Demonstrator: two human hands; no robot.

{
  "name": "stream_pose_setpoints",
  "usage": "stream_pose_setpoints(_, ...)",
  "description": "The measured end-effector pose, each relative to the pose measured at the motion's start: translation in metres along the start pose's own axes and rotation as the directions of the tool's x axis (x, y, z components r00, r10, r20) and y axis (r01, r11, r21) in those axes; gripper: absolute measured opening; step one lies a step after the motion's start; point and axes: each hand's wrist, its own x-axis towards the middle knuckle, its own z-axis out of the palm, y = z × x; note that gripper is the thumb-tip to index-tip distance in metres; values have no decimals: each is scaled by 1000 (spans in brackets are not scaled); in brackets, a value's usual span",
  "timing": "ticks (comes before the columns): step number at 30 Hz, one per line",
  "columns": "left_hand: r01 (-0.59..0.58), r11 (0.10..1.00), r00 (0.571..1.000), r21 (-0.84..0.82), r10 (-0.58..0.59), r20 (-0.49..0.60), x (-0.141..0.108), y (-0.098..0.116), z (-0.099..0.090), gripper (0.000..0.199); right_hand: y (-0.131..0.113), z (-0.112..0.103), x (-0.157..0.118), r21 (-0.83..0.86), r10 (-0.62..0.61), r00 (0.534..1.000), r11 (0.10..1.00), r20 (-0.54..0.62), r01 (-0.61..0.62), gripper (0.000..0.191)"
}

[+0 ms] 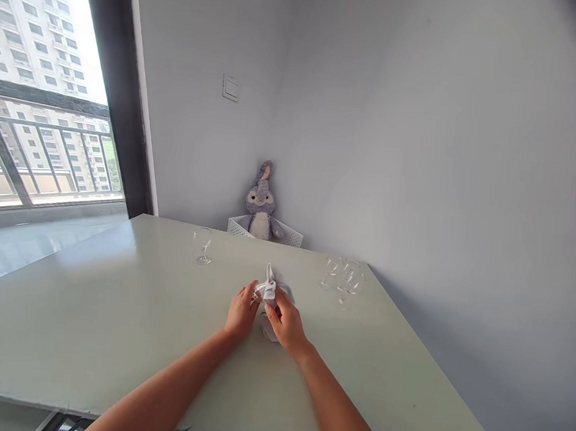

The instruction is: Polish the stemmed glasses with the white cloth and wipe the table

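Note:
Over the middle of the table, my left hand (243, 313) is closed around a clear glass (259, 292), only part of which shows between the fingers. My right hand (288, 320) grips a pale grey-white cloth (269, 290) and presses it against the glass. One corner of the cloth sticks up in a narrow fold, and another part hangs below the hands. Both hands are close together, and the glass's stem and foot cannot be made out clearly.
One stemmed glass (204, 246) stands upright at the back left of the pale table (118, 322). Several more stemmed glasses (347, 280) cluster near the right edge. Beyond the far edge, a plush toy (261, 204) sits in a white basket (294, 237) against the wall.

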Motion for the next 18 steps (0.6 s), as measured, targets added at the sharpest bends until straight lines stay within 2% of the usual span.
stream_pose_setpoints(5, -131, 991, 989, 1, 130, 69, 1, -1, 1, 38, 21, -3, -6, 13, -49, 998, 999, 48, 48, 23)
stream_pose_setpoints(7, -130, 991, 986, 12, 128, 105, 1, 1, 0, 39, 27, -2, -12, -16, -56, 998, 998, 41, 57, 22)
stream_pose_setpoints(11, -121, 993, 976, -5, 120, 181, 1, 5, -1, 39, 34, 5, -23, -125, -75, 995, 990, -64, 66, 22)
stream_pose_setpoints(18, -84, 996, 975, -30, 89, 202, -2, 14, -1, 38, 34, 8, -32, -152, -48, 994, 988, -100, 32, 23)
